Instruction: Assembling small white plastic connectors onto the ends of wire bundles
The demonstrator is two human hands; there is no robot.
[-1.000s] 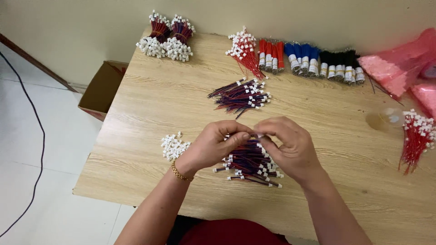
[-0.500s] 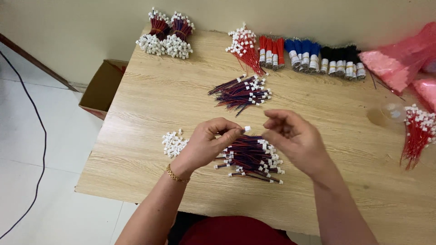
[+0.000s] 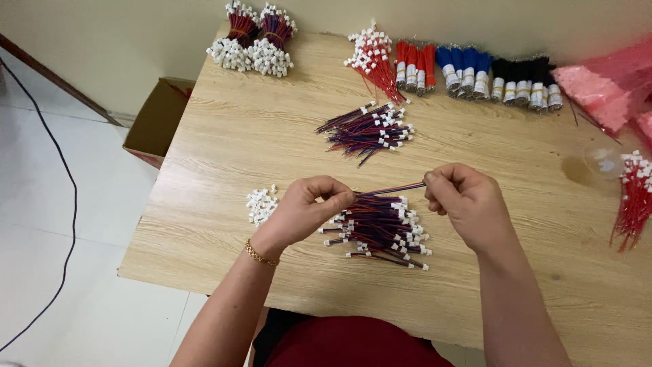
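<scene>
Cardboard box [image 3: 159, 119] on floor left of bench [image 3: 238, 156], contents not visible. Left hand [image 3: 309, 207] and right hand [image 3: 468, 200] each pinch one end of wire lead [image 3: 390, 189], stretched taut above wire pile [image 3: 380, 228]. Loose white connectors [image 3: 261, 204] just left.

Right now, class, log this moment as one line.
left hand: pinches thin red-blue wire lead | right hand: pinches other end | below: pile of white-tipped leads | surface: wooden table

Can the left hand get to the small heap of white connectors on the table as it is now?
Probably yes: the white connectors lie just beside the left hand with only bare table between, though that hand now pinches a wire.
</scene>
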